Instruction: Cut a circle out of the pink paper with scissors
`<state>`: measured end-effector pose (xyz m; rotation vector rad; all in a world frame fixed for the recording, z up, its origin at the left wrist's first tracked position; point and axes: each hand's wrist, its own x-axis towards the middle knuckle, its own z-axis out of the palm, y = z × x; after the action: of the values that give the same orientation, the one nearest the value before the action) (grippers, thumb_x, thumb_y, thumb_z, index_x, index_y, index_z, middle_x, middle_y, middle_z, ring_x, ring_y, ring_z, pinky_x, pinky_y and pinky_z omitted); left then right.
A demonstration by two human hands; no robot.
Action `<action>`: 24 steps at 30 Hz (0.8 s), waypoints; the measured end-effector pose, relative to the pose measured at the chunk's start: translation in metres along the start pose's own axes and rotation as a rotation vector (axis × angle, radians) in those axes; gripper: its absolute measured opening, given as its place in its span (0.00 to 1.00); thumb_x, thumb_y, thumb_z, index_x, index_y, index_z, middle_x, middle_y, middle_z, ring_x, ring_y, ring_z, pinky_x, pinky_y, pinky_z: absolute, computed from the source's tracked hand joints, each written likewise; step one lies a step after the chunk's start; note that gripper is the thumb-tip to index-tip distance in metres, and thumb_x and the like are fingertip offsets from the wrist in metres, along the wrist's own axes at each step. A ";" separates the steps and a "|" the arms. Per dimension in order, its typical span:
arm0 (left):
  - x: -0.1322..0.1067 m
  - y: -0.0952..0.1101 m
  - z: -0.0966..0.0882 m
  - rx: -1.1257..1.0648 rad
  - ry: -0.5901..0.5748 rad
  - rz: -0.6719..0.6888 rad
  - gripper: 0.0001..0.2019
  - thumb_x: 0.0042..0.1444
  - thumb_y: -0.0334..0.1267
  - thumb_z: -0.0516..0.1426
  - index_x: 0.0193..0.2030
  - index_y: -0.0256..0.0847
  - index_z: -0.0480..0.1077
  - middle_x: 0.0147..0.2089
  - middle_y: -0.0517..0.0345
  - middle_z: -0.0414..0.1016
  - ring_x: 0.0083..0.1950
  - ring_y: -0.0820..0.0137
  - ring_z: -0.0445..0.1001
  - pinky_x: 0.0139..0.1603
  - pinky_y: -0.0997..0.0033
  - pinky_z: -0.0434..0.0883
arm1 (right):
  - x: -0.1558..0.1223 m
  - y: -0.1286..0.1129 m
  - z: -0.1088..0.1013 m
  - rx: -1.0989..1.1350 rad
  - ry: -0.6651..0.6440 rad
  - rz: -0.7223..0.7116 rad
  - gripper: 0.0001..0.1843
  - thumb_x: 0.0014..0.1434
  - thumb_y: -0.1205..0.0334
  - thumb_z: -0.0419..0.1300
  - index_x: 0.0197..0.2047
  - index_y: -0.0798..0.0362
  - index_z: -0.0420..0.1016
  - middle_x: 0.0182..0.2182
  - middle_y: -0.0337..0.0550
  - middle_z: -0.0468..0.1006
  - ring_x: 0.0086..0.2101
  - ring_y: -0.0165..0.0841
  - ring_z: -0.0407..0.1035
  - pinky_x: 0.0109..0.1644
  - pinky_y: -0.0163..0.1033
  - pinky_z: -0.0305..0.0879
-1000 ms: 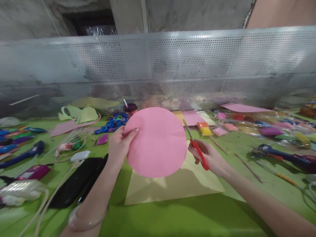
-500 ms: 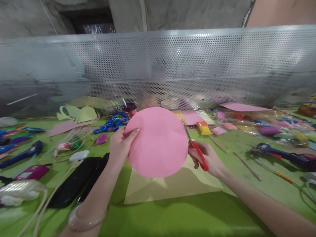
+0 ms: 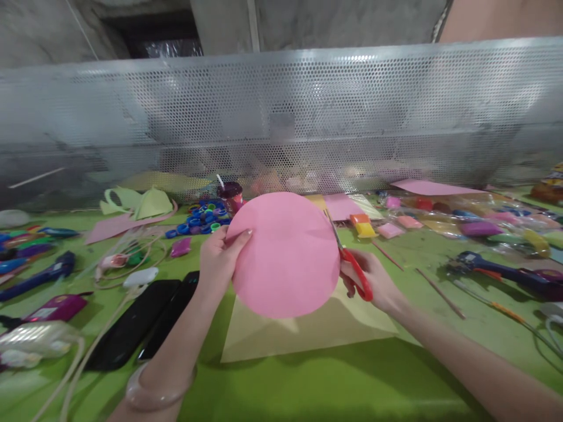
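Watching by the head camera. Pink disc (image 3: 284, 255) is up off the table (image 3: 334, 392), between the two hands, broad face tilted toward me. It hangs over the near part of a yellow sheet (image 3: 281, 346), which carries shadow below it.

Left hand (image 3: 219, 258): pinching the disc at its left edge, thumb flat on the near face, fingers mostly hidden behind. Right hand (image 3: 373, 276): curled round the red handles of the scissors (image 3: 358, 274), just beside the disc's right edge. Blades point up and away, lying along that edge; I can't tell whether they bite the paper or only overlap it. Whether the right fingertips touch the disc, also unclear.

Handling, my judgement: thin paper or light card, next to no weight, stiff enough to stand out flat from a single pinch, yet ready to bend or crease if squeezed. Not very slippery, I'd reckon; easily nicked or torn. Best hold is the rim, thumb on one face and fingers spread behind for backing, well apart from the blades. The left grip suits that.

Nearby: a black phone (image 3: 134, 325) left of the left forearm; a thin stick (image 3: 440, 293) right of the right hand.
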<state>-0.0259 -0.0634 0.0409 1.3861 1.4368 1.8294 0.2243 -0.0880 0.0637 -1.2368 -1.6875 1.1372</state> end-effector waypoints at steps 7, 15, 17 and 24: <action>0.001 -0.001 -0.001 -0.016 -0.009 0.000 0.16 0.43 0.45 0.60 0.37 0.38 0.71 0.35 0.54 0.76 0.36 0.64 0.73 0.37 0.66 0.68 | 0.001 0.001 -0.001 0.004 -0.003 0.018 0.11 0.49 0.56 0.51 0.22 0.53 0.59 0.10 0.30 0.59 0.13 0.23 0.54 0.17 0.31 0.58; 0.000 0.001 0.000 -0.019 0.003 0.003 0.16 0.42 0.45 0.60 0.37 0.38 0.71 0.34 0.55 0.76 0.35 0.65 0.73 0.35 0.67 0.68 | 0.001 0.000 -0.003 -0.032 0.004 0.026 0.12 0.49 0.55 0.51 0.21 0.52 0.58 0.10 0.30 0.59 0.12 0.23 0.55 0.16 0.30 0.57; 0.000 0.002 0.000 -0.012 0.005 0.001 0.16 0.42 0.45 0.61 0.36 0.39 0.72 0.34 0.56 0.76 0.34 0.65 0.73 0.35 0.68 0.68 | 0.001 0.000 -0.003 -0.033 0.004 0.027 0.12 0.49 0.55 0.51 0.21 0.52 0.57 0.10 0.30 0.59 0.12 0.23 0.55 0.16 0.30 0.57; 0.002 0.003 -0.001 -0.002 0.013 -0.016 0.18 0.41 0.47 0.61 0.37 0.37 0.72 0.34 0.54 0.76 0.35 0.64 0.73 0.36 0.66 0.68 | 0.002 0.003 -0.002 -0.030 0.007 0.047 0.12 0.49 0.56 0.52 0.20 0.53 0.58 0.10 0.29 0.58 0.12 0.23 0.54 0.15 0.30 0.57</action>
<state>-0.0269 -0.0634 0.0444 1.3598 1.4479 1.8330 0.2270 -0.0847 0.0617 -1.3039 -1.6838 1.1378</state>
